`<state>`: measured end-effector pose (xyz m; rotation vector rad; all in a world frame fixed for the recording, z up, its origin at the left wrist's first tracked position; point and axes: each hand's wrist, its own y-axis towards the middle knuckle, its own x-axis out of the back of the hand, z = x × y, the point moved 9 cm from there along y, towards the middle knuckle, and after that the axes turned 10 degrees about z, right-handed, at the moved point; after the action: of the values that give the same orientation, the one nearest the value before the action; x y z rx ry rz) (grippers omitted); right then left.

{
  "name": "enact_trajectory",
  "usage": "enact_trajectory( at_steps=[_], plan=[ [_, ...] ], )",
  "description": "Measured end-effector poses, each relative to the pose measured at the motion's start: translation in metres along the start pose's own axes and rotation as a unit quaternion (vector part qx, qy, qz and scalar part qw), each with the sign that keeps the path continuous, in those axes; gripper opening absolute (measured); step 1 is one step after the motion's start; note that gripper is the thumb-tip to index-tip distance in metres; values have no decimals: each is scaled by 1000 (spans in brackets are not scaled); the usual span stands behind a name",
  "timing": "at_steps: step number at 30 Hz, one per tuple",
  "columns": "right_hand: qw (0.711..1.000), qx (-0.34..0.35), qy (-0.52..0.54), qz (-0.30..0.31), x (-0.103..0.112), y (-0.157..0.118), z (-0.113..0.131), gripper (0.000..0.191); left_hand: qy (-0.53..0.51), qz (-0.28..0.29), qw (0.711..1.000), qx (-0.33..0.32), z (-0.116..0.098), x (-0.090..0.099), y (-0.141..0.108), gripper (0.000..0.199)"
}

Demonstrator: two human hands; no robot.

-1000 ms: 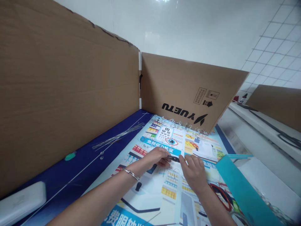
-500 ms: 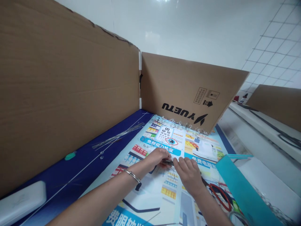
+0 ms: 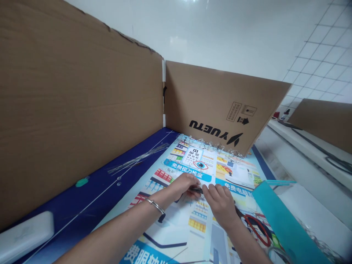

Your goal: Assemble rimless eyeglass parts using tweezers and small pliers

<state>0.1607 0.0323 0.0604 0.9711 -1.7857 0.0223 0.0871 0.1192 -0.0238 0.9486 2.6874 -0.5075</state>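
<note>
The left hand (image 3: 183,185) is closed in a narrow pinch on a small dark item (image 3: 197,190), too small to identify, over the centre of the printed poster (image 3: 178,234). The right hand (image 3: 218,205) is half-closed just beside the item; contact cannot be determined. Both are below the poster's eye-chart panel (image 3: 195,157).

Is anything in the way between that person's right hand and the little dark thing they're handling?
Nothing visible is. The small, slender black object sits at the fingertips of the left hand, and the right hand is right beside it. Only the colourful printed poster lies beneath them.
</note>
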Motion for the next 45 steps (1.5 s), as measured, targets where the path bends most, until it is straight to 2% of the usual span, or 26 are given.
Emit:
enact_trajectory(
  at_steps=[10, 26, 38, 45],
  plan=[
    [1000, 3, -2, 7, -3, -2, 0, 29, -5, 12, 1000, 0, 1, 1, 2, 27],
    [999, -7, 6, 35, -7, -1, -1, 28, -6, 18, 1000, -5, 2, 2, 3, 32],
    [997, -30, 24, 64, -13, 0, -4, 26, 6, -9, 999, -31, -7, 3, -1, 30],
    [995, -58, 36, 77, -15, 1, -7, 24, 28, -19, 998, -55, -17, 3, -3, 36]
  ],
)
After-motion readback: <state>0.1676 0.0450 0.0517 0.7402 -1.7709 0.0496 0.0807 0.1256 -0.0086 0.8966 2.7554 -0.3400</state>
